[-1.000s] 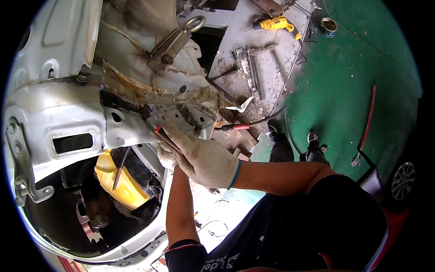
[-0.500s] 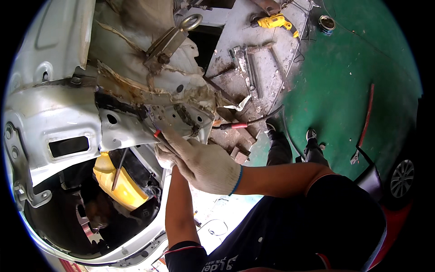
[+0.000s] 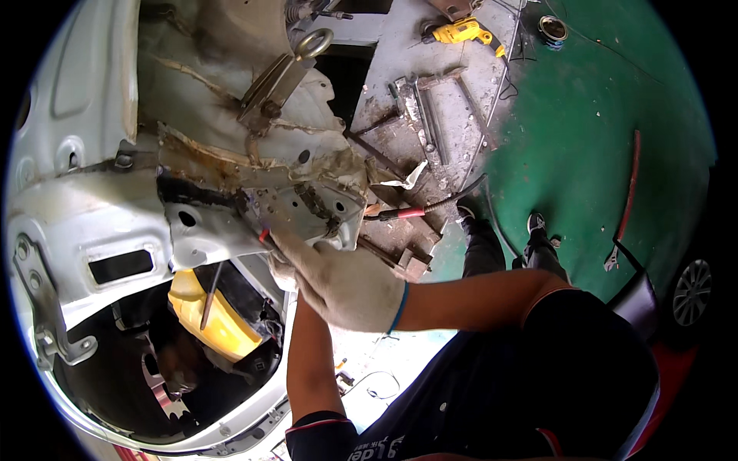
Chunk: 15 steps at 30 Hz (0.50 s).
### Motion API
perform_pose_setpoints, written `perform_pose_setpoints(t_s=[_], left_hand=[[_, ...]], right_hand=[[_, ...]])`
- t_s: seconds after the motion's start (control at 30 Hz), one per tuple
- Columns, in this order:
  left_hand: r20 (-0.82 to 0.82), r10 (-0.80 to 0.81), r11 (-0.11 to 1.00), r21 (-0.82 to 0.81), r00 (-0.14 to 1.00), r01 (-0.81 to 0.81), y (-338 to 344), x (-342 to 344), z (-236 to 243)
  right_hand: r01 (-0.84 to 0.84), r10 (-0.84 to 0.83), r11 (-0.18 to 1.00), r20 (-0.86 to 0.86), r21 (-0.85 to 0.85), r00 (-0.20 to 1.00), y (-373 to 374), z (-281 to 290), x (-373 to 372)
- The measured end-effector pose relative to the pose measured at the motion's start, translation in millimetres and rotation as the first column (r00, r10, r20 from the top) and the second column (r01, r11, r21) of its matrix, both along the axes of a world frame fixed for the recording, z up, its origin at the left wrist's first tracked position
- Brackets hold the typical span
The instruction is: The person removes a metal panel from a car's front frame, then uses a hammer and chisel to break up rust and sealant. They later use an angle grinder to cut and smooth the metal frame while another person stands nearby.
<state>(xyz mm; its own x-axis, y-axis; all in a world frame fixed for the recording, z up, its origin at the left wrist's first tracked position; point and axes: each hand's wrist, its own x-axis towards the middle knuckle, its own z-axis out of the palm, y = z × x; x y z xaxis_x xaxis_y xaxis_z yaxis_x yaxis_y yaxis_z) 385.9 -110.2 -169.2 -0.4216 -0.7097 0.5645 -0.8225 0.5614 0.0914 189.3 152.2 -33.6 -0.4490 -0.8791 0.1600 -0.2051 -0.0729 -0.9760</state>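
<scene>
My right hand (image 3: 354, 288), in a whitish knit glove with a blue cuff, is closed on a slim tool with a red part (image 3: 264, 235). The tool's thin end points up and left at the torn, rusty edge of a pale metal body panel (image 3: 211, 230). Most of the tool is hidden by the glove. My left hand (image 3: 282, 270), gloved too, lies under the right one at the panel's lower edge. Its fingers are mostly covered, so its grip cannot be made out. Near the hands, a pull clamp with a ring (image 3: 273, 88) grips the crumpled metal.
Below the panel, an opening shows a yellow part (image 3: 215, 319) crossed by a thin rod (image 3: 211, 296). A yellow power drill (image 3: 465, 32), metal bars (image 3: 430, 119) and a red-sleeved cable (image 3: 400, 213) lie beyond. An open can (image 3: 553, 31) and an adjustable wrench (image 3: 612, 257) are on the green floor.
The view has shifted slightly, so the car body sits a little lower at left. Both hands stay together on the same spot, with the tool still at the torn edge.
</scene>
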Motion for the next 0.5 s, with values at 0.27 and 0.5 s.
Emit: perform_pose_setpoints(t_s=[0.27, 0.5], left_hand=[[0.007, -0.016, 1.000, 0.005, 1.000, 0.016, -3.5, -6.2, -3.3], [-0.005, -0.032, 0.999, 0.004, 0.999, 0.032, -4.3, -12.2, -8.2]], right_hand=[[0.000, 0.015, 0.998, -0.223, 0.064, 0.975, 6.4, 1.3, -6.6], [0.057, -0.019, 0.990, -0.282, 0.129, 0.959, 6.9, 10.5, -17.5]])
